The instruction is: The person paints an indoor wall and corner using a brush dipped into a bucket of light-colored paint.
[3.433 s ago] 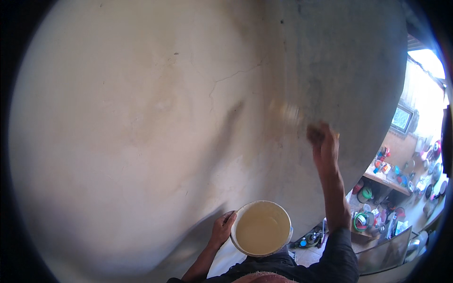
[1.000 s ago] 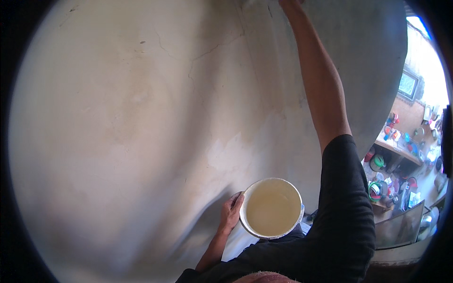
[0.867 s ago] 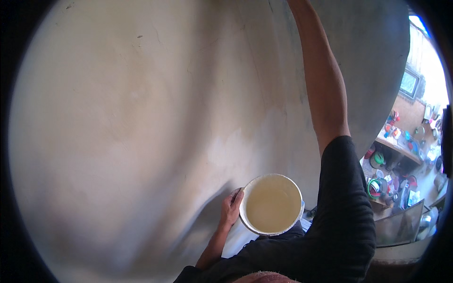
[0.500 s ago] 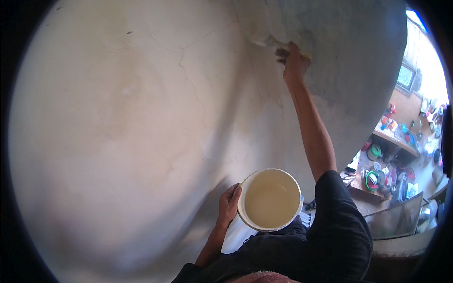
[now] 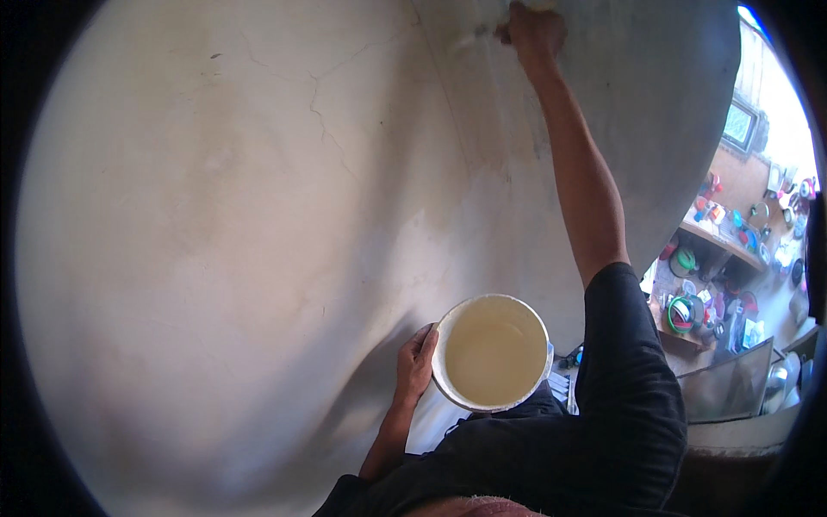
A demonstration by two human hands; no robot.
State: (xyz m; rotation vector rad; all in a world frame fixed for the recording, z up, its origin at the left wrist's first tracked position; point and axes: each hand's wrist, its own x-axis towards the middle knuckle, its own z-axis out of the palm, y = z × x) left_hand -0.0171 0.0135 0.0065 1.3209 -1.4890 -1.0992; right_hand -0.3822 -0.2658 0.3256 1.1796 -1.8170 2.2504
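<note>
My left hand [image 5: 416, 365] is closed on the left rim of a round white bucket [image 5: 440, 366], thumb over the edge. Inside the bucket is a pale cream liquid [image 5: 493, 360]. High up, my right hand [image 5: 537, 33] is wrapped round a paintbrush [image 5: 480, 34] with a yellowish handle, and my arm is stretched far out. Its blurred head points left and seems to touch the wall [image 5: 233, 215]; exact contact is hard to make out. Thin cracks run over the pale wall, which looks greyer and darker around the brush.
Beyond the wall's edge at the right, shelves [image 5: 722, 239] carry colourful household items and green-rimmed tubs [image 5: 681, 314]. A small window [image 5: 740, 124] sits above. A grey panel [image 5: 728, 383] leans at the lower right, beside a pale rounded ledge [image 5: 741, 433].
My right hand has moved up the wall with the paintbrush, close to the top of the picture. My left hand still holds the bucket in nearly the same place.
</note>
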